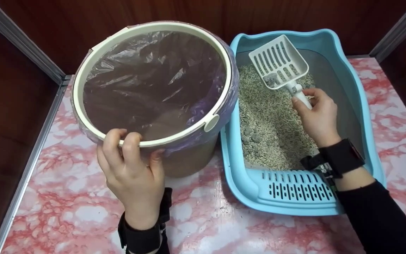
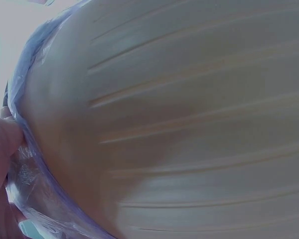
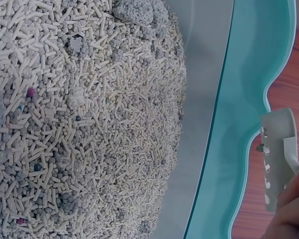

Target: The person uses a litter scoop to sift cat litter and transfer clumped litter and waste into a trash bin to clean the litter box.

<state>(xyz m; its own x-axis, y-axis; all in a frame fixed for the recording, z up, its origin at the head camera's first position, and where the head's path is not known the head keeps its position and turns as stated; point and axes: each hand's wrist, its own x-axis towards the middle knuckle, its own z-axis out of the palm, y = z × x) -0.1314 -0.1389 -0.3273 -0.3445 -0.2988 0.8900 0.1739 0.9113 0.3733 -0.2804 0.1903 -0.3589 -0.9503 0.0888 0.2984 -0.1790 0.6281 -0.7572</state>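
My left hand (image 1: pixel 132 178) grips the near rim of a round trash bin (image 1: pixel 180 135), fingers hooked over the edge and thumb outside. A thin purple plastic liner (image 1: pixel 203 106) covers its inside and folds over the rim; the left wrist view shows the ribbed outer wall (image 2: pixel 189 124). With my right hand (image 1: pixel 319 118) I hold a white litter scoop (image 1: pixel 282 63) by its handle, above the litter box. A grey clump (image 1: pixel 270 79) lies in a corner of the slotted scoop. In the right wrist view the scoop (image 3: pixel 279 159) appears edge-on, beyond the box's wall.
The blue litter box (image 1: pixel 232 165) stands right beside the bin, with a slotted step (image 1: pixel 294 188) at its front. Pale pellet litter (image 1: pixel 277 130) with grey clumps (image 1: pixel 254 135) fills its left side. Dark wood panels (image 1: pixel 203 10) enclose the pink marbled surface (image 1: pixel 65 197).
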